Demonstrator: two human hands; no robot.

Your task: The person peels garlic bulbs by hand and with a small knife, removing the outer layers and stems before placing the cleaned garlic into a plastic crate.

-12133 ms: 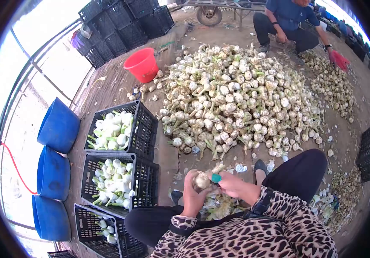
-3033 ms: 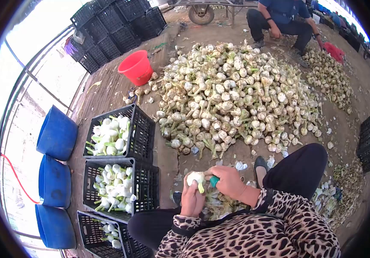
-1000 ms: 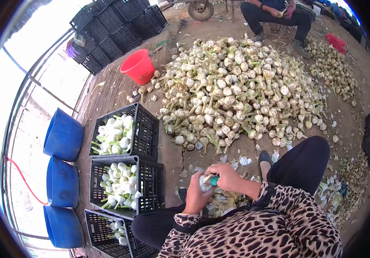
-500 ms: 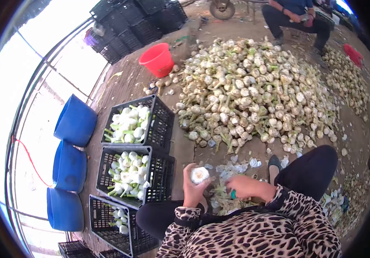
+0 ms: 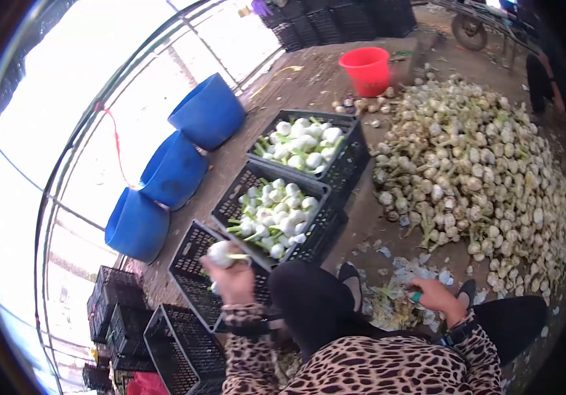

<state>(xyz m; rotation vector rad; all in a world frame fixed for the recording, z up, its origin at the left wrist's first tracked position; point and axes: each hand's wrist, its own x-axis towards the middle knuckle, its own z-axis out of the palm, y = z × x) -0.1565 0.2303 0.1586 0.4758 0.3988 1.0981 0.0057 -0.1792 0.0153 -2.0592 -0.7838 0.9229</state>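
My left hand point(image 5: 233, 283) grips a trimmed white garlic bulb point(image 5: 220, 254), its short stem pointing right. It is over the nearest black crate point(image 5: 187, 268), whose contents my hand mostly hides. My right hand point(image 5: 437, 295) is closed above the floor, close over papery garlic peelings point(image 5: 394, 306). A green item point(image 5: 416, 297) shows at its fingers; I cannot tell whether it is a ring or part of a tool. Beyond the nearest crate, a middle crate point(image 5: 325, 194) and a far crate point(image 5: 355, 125) hold cleaned white garlic bulbs with green stems.
A large heap of untrimmed garlic point(image 5: 473, 178) spreads to the right. Three blue tubs point(image 5: 207, 112) line the left side. A red bucket point(image 5: 367, 72) stands behind the heap. More black crates point(image 5: 184, 352) are at lower left. A person point(image 5: 546, 82) is at the far right edge.
My left hand has carried the garlic bulb left, from near my right hand to over the nearest crate. My right hand stays by the peelings. The view has turned left.
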